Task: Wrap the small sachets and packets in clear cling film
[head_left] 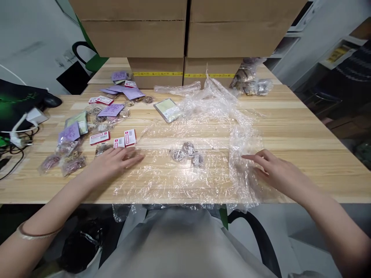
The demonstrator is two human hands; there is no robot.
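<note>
A large crinkled sheet of clear plastic wrap [162,181] spreads over the wooden table and hangs past its front edge. Near its middle lie several small bagged items [198,160], round and dark with pale labels; their exact kind is unclear. My left hand [116,160] rests at the wrap's left side, fingers stretched out, beside red-and-white label cards [119,143]. On the right, my right hand [268,166] hovers at or touches the bunched edge of the wrap, index finger extended and the others curled. Neither hand shows anything held.
Tall cardboard boxes [156,38] stand at the back. Purple packets [111,110], more cards and small bagged items [74,165] cover the left side. A green packet [167,110] lies behind the wrap. Cables and a black mouse [52,100] sit far left; bagged goods [257,87] lie back right.
</note>
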